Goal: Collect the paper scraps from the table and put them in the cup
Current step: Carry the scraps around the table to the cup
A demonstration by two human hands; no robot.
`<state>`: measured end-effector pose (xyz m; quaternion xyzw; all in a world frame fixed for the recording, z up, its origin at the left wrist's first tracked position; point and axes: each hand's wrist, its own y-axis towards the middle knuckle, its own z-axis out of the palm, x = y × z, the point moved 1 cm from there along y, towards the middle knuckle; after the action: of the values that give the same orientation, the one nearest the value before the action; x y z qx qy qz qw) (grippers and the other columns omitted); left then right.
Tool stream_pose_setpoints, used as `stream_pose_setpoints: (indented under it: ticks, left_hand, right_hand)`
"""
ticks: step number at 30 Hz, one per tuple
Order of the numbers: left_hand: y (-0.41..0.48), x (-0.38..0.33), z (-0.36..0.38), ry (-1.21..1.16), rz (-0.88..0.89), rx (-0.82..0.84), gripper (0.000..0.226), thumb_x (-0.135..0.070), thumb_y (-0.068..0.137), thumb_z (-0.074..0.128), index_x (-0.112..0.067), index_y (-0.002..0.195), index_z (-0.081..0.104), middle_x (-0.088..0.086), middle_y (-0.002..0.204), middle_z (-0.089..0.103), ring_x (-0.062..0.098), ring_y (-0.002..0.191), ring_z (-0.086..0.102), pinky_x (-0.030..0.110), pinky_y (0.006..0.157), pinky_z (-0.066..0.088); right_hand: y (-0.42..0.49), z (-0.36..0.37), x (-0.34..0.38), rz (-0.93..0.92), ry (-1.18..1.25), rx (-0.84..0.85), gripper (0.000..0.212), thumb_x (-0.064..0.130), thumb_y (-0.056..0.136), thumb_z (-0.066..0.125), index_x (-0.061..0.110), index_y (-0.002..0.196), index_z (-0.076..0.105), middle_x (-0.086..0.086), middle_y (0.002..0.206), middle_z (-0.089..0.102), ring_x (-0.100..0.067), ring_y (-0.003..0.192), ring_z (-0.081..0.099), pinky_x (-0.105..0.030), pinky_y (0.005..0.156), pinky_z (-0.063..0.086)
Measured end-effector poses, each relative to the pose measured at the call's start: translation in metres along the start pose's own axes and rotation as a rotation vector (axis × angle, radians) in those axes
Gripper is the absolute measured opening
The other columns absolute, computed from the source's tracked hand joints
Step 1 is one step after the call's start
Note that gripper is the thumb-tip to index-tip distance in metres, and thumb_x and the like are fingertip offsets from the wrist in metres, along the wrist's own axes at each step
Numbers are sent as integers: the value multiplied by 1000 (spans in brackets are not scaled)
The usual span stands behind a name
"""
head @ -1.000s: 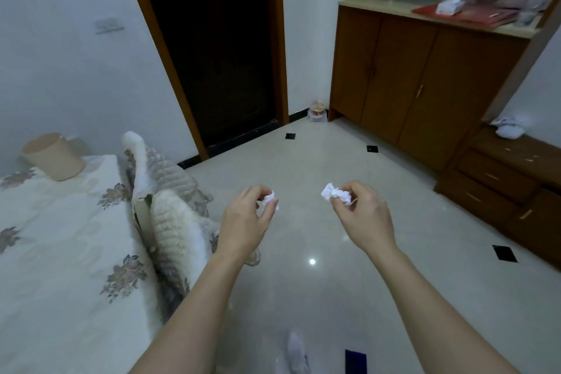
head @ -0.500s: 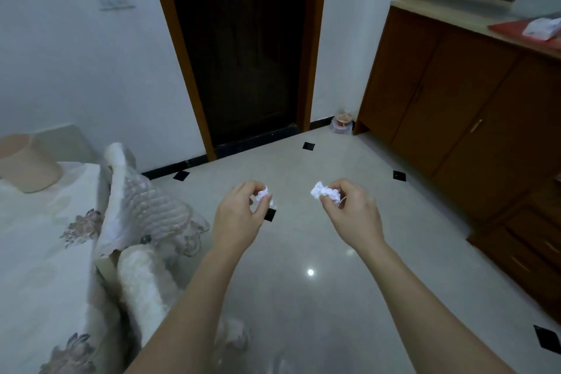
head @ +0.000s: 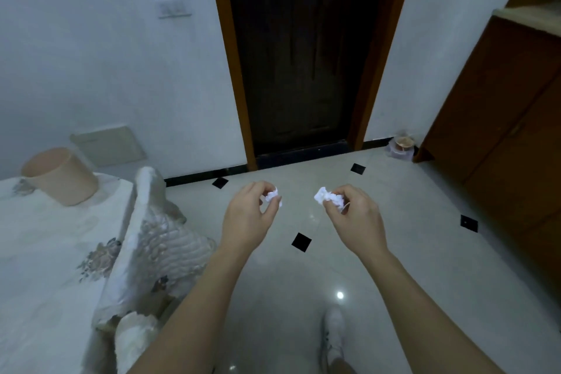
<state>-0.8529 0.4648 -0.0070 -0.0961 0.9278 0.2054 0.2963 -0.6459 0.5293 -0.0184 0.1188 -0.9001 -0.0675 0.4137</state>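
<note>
A crumpled white paper scrap (head: 271,196) is pinched between the curled thumb and fingertips of the left hand (head: 247,218). A second, slightly larger scrap (head: 328,198) is gripped the same way by the right hand (head: 353,215), and the two hands are held near each other above the tiled floor (head: 394,252). The beige cup (head: 59,176) is seen well to the left of the left hand and farther away, standing on the cloth-covered table (head: 39,252). A dark door (head: 299,48) is faced beyond both hands.
</note>
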Motion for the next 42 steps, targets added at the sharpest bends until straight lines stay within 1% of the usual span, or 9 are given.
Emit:
stream_pose_setpoints:
  ticks: [4,10,15,17,20,24,30,36,42]
  left_hand:
    - [57,15,21,38,-68,-29,11,-36,92,60,-28,100,61,-16,96,59,4,84,53,10,68,37]
    - [157,32,46,99,-141,-74,10,-35,93,59,-26,98,61,-12,95,60,7,84,53,14,67,39]
    - [226,50,50,131,-212,-198,9,-33,93,59,-24,95,61,-11,92,61,7,81,52,12,64,34]
    - [241,63,47,131,-247,-249,8,-32,92,60,-24,94,60,-11,89,61,7,77,51,15,64,36]
    - [250,85,39,150,-325,-304,6,-31,91,61,-26,92,58,-11,90,60,11,78,53,29,65,45]
    - [259,117,24,188,-443,-347,7,-34,92,60,-27,96,59,-13,94,60,11,84,54,27,67,45]
    - [286,177,-4,224,-561,-452,8,-34,92,60,-27,95,59,-15,95,62,9,84,54,26,66,44]
    - [327,266,-43,257,-613,-549,8,-31,90,63,-24,94,60,-11,93,63,10,78,56,27,64,45]
    - [381,358,-105,273,-652,-577,8,-31,91,62,-24,94,61,-13,92,62,10,78,55,28,65,45]
  right_hand:
    - [73,23,-9,-39,20,60,20,44,91,59,26,85,58,9,80,59,-10,73,57,-35,60,52]
    - [201,56,-21,-87,20,165,16,39,92,61,26,102,61,7,90,61,-10,79,57,-32,63,54]
    - [295,85,-8,-208,30,276,15,35,91,62,24,102,61,5,90,59,-11,78,55,-29,59,47]
    - [321,103,0,-251,44,316,14,35,91,63,25,100,61,5,90,60,-11,78,56,-33,62,51]
    - [348,136,13,-294,76,398,11,35,90,63,26,96,61,5,88,61,-10,77,57,-37,63,55]
    - [374,184,39,-377,97,483,13,37,88,63,27,96,62,7,87,59,-12,79,56,-32,59,50]
    - [408,264,88,-464,102,587,11,39,87,63,30,91,59,7,87,59,-14,77,57,-28,57,44]
    - [448,355,158,-537,93,661,11,37,87,63,27,92,61,4,87,60,-16,76,57,-35,62,52]
    - [493,455,250,-580,128,691,13,35,87,64,26,95,62,4,88,60,-17,78,58,-36,63,52]
